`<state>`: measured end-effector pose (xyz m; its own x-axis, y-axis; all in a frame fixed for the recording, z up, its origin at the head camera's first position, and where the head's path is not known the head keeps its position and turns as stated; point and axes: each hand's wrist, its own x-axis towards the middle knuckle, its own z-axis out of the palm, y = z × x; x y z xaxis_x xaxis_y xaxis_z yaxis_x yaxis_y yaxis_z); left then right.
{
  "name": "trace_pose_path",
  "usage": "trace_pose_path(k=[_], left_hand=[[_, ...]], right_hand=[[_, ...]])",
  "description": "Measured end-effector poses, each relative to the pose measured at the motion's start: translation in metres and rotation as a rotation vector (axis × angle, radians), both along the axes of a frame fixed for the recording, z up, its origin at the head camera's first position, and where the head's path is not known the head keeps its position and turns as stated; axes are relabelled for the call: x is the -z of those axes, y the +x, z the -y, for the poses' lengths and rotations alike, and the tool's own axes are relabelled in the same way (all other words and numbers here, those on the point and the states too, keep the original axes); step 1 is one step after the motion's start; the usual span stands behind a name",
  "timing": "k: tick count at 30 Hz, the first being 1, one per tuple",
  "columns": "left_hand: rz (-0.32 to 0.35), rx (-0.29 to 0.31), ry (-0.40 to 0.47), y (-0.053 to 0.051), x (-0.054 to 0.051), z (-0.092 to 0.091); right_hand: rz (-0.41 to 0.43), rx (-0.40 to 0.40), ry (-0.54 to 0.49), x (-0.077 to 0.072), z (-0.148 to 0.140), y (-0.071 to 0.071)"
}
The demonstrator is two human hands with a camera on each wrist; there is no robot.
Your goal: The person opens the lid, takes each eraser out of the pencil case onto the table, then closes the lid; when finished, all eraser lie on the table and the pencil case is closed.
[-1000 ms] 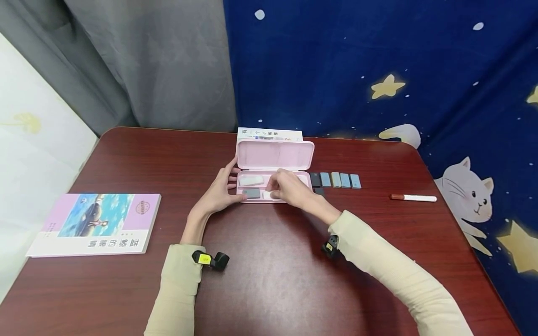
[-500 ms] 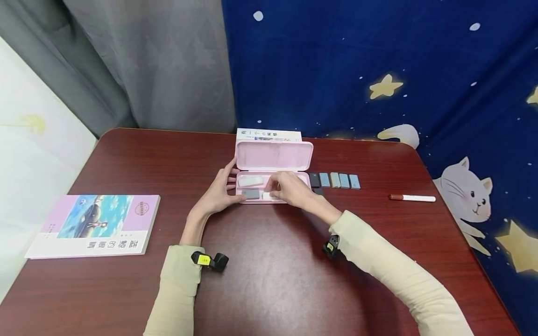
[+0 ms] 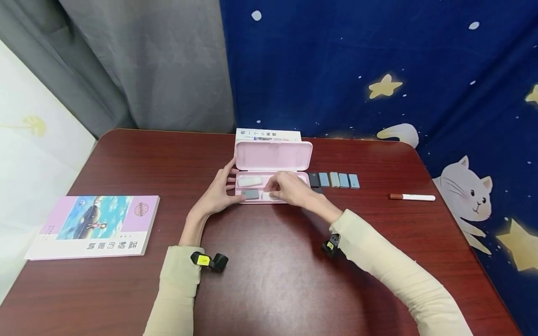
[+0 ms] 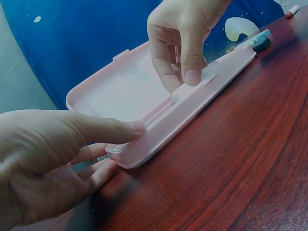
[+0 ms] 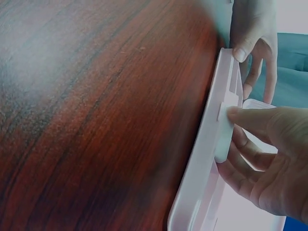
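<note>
A pink pencil case (image 3: 274, 156) lies on the table with its lid raised. My left hand (image 3: 215, 193) holds its left end, thumb (image 4: 122, 131) on the front rim and fingers around the end wall. Inside the front part, my right hand (image 3: 290, 189) pinches a white eraser-like block (image 5: 224, 137) between thumb and fingers. To the left of that block lies a grey block (image 3: 251, 194). A longer white piece (image 3: 250, 181) rests in the rear part. The right hand hides the case's right half in the head view.
Several small dark and blue blocks (image 3: 323, 179) line up just right of the case. A marker with a brown cap (image 3: 412, 197) lies farther right. At left is a thick book (image 3: 101, 226); another book (image 3: 269, 134) is behind the lid, near the table's back edge.
</note>
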<state>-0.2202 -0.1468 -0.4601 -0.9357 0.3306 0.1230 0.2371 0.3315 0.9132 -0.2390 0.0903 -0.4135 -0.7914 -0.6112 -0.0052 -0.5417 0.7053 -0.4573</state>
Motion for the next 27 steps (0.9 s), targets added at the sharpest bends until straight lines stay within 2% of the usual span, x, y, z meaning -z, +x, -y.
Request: trace_pose_path(k=[9,18,22,27], left_hand=[[0.002,0.01,-0.001,0.0,-0.001,0.0],[0.006,0.016,0.012,0.001,-0.001,0.001],[0.003,0.019,0.016,0.0,0.001,0.001],[0.005,0.02,0.013,0.0,-0.001,0.001]], right_hand=[[-0.007,0.068,-0.032,-0.009,-0.005,-0.002],[0.082,0.158,-0.253,-0.005,-0.014,-0.012],[0.148,0.185,-0.302,-0.005,-0.018,-0.011],[0.293,0.233,-0.374,-0.005,-0.022,-0.009]])
